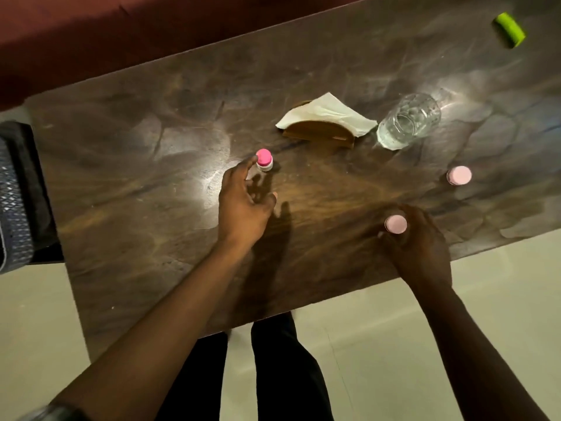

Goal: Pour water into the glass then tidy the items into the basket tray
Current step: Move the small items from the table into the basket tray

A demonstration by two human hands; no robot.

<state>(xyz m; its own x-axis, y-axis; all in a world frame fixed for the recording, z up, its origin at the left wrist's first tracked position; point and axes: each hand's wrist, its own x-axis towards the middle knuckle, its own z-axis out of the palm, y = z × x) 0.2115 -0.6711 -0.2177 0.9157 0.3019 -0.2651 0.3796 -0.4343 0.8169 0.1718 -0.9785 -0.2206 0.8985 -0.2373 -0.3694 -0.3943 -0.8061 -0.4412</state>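
Note:
A clear glass [408, 121] holding water stands at the right of the dark wooden table [136, 183]. A small bottle with a bright pink cap [264, 160] stands mid-table. My left hand [246, 202] is just below it, fingers spread, with the forefinger tip touching or almost touching the bottle's left side. My right hand [420, 244] is near the table's front edge, curled around a container with a pale pink lid [395, 223]; only the lid shows. A second pale pink lidded container [459, 175] stands free further right.
A wooden napkin holder [318, 133] with a white napkin [328, 112] sits left of the glass. A green cylinder [510, 29] lies at the far right corner. A dark woven basket [16, 192] stands off the table's left end. My legs are below the front edge.

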